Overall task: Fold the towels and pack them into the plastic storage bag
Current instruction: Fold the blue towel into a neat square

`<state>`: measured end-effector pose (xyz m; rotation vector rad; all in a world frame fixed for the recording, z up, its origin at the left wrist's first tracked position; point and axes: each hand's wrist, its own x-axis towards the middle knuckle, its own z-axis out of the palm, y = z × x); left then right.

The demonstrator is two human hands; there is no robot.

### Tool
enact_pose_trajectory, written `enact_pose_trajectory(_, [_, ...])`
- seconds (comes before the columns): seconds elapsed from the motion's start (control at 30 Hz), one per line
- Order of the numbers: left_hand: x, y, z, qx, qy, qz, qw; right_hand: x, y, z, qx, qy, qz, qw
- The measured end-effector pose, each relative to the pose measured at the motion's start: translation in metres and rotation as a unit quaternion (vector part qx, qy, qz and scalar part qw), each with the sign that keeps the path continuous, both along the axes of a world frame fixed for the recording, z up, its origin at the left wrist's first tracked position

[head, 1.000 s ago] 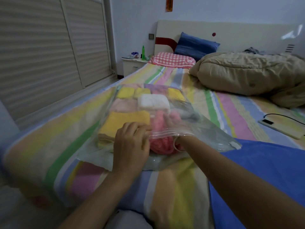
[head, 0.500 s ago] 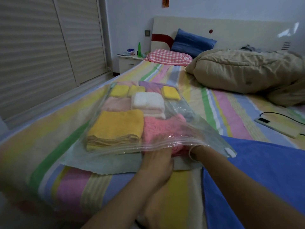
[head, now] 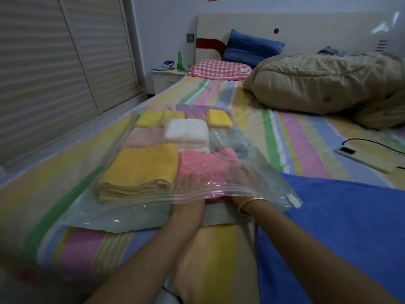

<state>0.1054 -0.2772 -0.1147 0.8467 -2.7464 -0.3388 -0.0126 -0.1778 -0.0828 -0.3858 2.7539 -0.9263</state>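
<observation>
Bag [head: 266, 183]: clear plastic, glossy, creased, with a ridged zip strip.
Yellow towel [head: 140, 167]: terry cloth, matt, looped pile.
Pink towel [head: 206, 164]: soft cloth, matt, embossed pattern.
White towel [head: 186, 130]: fluffy cloth, matt.
Sheet [head: 291, 137]: striped woven cloth, matt, smooth.
Quilt [head: 317, 84]: beige cloth, crinkled, dull.
Blanket [head: 341, 227]: blue cloth, matt.
Bracelet [head: 252, 200]: thin, metallic sheen.

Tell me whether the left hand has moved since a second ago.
Yes. The left hand slid right, away from the yellow towel, into the mouth of the bag, at the pink towel.
</observation>
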Motion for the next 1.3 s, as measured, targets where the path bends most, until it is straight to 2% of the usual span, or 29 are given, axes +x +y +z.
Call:
enact_pose_trajectory(0.03, [-0.005,-0.002,-0.005,-0.012,0.013,0.002,1.0,0.012,0.014,0.002,-0.003,0.037,0.081,0.996])
enact_pose_trajectory(0.1, [-0.007,0.0,-0.01,0.034,0.067,0.044,0.996,0.032,0.055,0.0,0.009,0.085,0.199,0.976])
enact_pose_trajectory(0.17, [-0.001,0.017,-0.005,0.053,0.127,0.068,0.988,0.051,0.1,0.002,0.002,0.112,0.265,0.958])
enact_pose_trajectory(0.23, [0.014,0.051,0.001,0.005,0.103,0.047,0.994,0.066,0.143,0.003,-0.012,0.127,0.303,0.945])
enact_pose_trajectory(0.3, [0.034,0.094,0.01,-0.035,0.018,-0.022,0.999,0.073,0.189,-0.011,-0.003,0.181,0.302,0.936])
enact_pose_trajectory(0.33, [0.042,0.117,0.015,-0.009,-0.012,-0.049,0.999,0.074,0.212,-0.021,0.007,0.205,0.301,0.932])
enact_pose_trajectory(0.4, [0.054,0.157,0.023,-0.027,-0.005,-0.141,0.99,0.074,0.253,-0.033,0.01,0.218,0.296,0.93])
enact_pose_trajectory(0.47, [0.044,0.179,0.024,-0.09,0.037,-0.203,0.974,0.075,0.286,-0.038,0.04,0.255,0.31,0.915])
enact_pose_trajectory(0.5, [0.032,0.183,0.025,-0.152,0.049,-0.207,0.965,0.076,0.299,-0.04,0.062,0.27,0.322,0.905])
enact_pose_trajectory(0.6, [-0.001,0.173,0.037,-0.263,-0.058,-0.121,0.955,0.085,0.316,-0.042,0.099,0.303,0.332,0.888])
enact_pose_trajectory(0.67, [-0.012,0.151,0.031,-0.261,-0.122,-0.053,0.956,0.091,0.316,-0.043,0.099,0.316,0.32,0.888])
enact_pose_trajectory(0.7, [-0.012,0.14,0.027,-0.25,-0.12,-0.044,0.96,0.095,0.314,-0.043,0.104,0.316,0.314,0.889])
enact_pose_trajectory(0.8, [-0.004,0.119,0.023,-0.265,-0.129,-0.085,0.952,0.099,0.309,-0.047,0.088,0.319,0.286,0.899])
enact_pose_trajectory(0.97, [0.028,0.092,0.024,-0.275,-0.058,-0.133,0.951,0.098,0.306,-0.054,0.061,0.329,0.255,0.907])
enact_pose_trajectory(1.13, [0.059,0.088,0.016,-0.277,-0.004,-0.102,0.956,0.098,0.301,-0.055,0.08,0.342,0.25,0.902])
enact_pose_trajectory(1.23, [0.055,0.129,0.021,-0.227,0.083,-0.097,0.965,0.105,0.302,-0.051,0.047,0.333,0.256,0.906])
enact_pose_trajectory(1.3, [0.049,0.17,0.024,-0.175,0.151,-0.157,0.96,0.113,0.309,-0.048,0.01,0.351,0.269,0.897])
